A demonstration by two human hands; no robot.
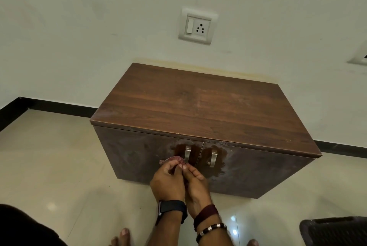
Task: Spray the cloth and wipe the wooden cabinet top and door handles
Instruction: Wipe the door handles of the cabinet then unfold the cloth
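- Toes [124,233] of mine poke in at the bottom edge, two feet cut off by the frame; a dark shape at my lower left and a dark woven thing [333,231] at lower right are both too cropped to name.
- Both hands meet just in front of the cabinet doors: my left hand [167,183] and right hand [196,187] pinch one small reddish cloth [172,160] between closed fingertips [180,166]; most of it is bunched and hidden inside my grip.
- One dark watch [172,209] sits on my left wrist; a maroon band and two beaded bracelets [211,229] sit on my right.
- Two curved metal handles: one [187,153] just above my fingertips, touching or nearly touching the cloth, I cannot tell which; the other [213,158] up and to the right.
- Wet, glossy patches surround both handles on the dull, smeared doors.
- Beyond my fingers lies the cabinet top [198,104], brown wood grain, flat, with faint streaks.
- One white socket [197,26] is on the wall above.
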